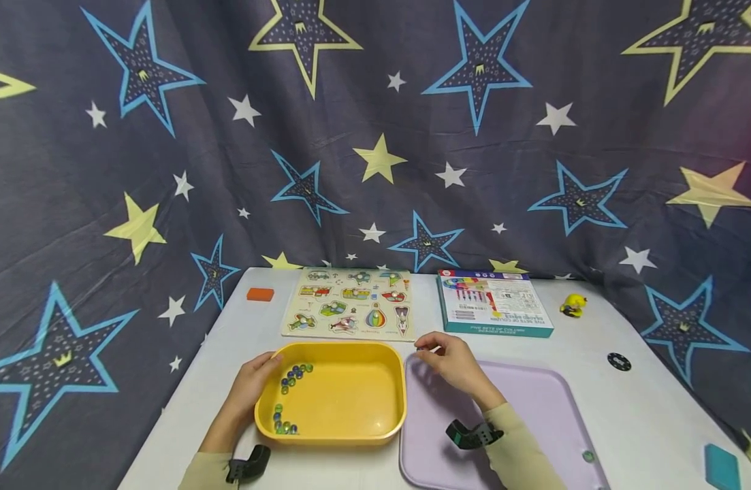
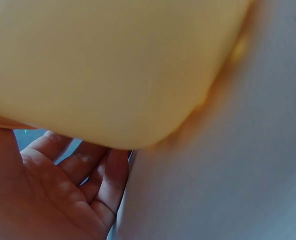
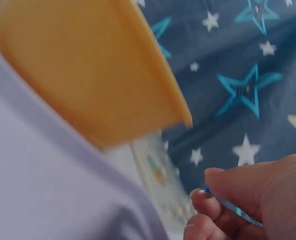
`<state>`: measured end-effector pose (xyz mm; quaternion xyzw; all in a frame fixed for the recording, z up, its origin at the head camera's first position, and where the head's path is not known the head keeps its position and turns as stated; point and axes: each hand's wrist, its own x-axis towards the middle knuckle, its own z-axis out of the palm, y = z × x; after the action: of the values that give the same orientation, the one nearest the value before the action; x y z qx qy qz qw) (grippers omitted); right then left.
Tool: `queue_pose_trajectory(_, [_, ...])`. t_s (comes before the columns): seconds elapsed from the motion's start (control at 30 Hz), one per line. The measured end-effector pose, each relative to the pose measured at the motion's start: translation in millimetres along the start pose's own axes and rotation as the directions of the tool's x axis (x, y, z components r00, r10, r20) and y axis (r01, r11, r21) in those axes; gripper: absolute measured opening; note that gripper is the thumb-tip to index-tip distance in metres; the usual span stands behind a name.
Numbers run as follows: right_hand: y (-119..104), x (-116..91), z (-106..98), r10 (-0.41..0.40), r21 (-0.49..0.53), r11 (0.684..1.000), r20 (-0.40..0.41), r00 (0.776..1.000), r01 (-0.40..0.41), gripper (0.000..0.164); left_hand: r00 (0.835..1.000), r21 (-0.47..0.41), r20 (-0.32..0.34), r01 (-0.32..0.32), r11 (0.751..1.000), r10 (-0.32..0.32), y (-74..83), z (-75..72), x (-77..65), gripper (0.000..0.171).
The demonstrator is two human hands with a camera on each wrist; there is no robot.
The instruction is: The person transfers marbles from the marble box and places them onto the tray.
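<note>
My left hand [image 1: 250, 386] grips the left rim of a yellow plastic tray [image 1: 344, 425]; in the left wrist view its fingers [image 2: 82, 165] reach under the tray's side. Several blue and green glass marbles [image 1: 297, 371] lie along the left part of this tray. To the right, my right hand [image 1: 451, 364] is raised over the far left corner of a lilac tray [image 1: 522, 401]. Between thumb and forefinger it pinches a small blue marble [image 3: 207, 190], mostly hidden by the fingertips. A single green marble [image 1: 588, 456] sits near the lilac tray's right edge.
Behind the trays lie a wooden picture puzzle board [image 1: 350, 306] and a boxed set [image 1: 494, 306]. An orange block [image 1: 261, 295] is at the back left. Along the right are a yellow toy figure [image 1: 573, 305], a black chip [image 1: 619, 361] and a teal block [image 1: 722, 467]. A star-patterned curtain [image 1: 375, 102] hangs behind.
</note>
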<state>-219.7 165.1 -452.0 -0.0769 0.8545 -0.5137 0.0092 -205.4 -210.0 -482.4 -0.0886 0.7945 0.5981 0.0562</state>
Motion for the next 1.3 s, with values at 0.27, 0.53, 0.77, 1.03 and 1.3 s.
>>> queue_pose_trajectory(0.27, [22.5,2.6,-5.0,0.096,-0.068,0.993,0.041,0.995,-0.093,0.014,1.0,-0.002,0.006,-0.01,1.0,0.01,2.6,0.4,1.1,0.045])
queue_pose_trajectory(0.53, [29.6,-0.7,2.2,0.051,-0.213,0.977,0.079,0.996,-0.033,0.009,1.0,0.006,-0.002,0.001,1.0,-0.001,2.9,0.8,0.1,0.044])
queue_pose_trajectory(0.77, [29.2,-1.9,9.3,0.0,-0.319,0.948,0.045,0.999,0.014,0.009,1.0,0.007,-0.002,0.004,1.0,-0.004,2.5,0.4,-0.1,0.045])
queue_pose_trajectory(1.03, [27.0,-2.6,11.6,-0.004,-0.333,0.943,0.037,0.999,0.016,0.011,1.0,0.01,-0.004,0.001,1.0,-0.001,2.2,0.2,0.0,0.046])
queue_pose_trajectory(1.3, [26.3,-1.3,6.3,-0.008,-0.294,0.955,0.081,0.997,0.031,0.014,1.0,-0.005,-0.01,0.015,1.0,-0.015,2.3,0.8,0.3,0.044])
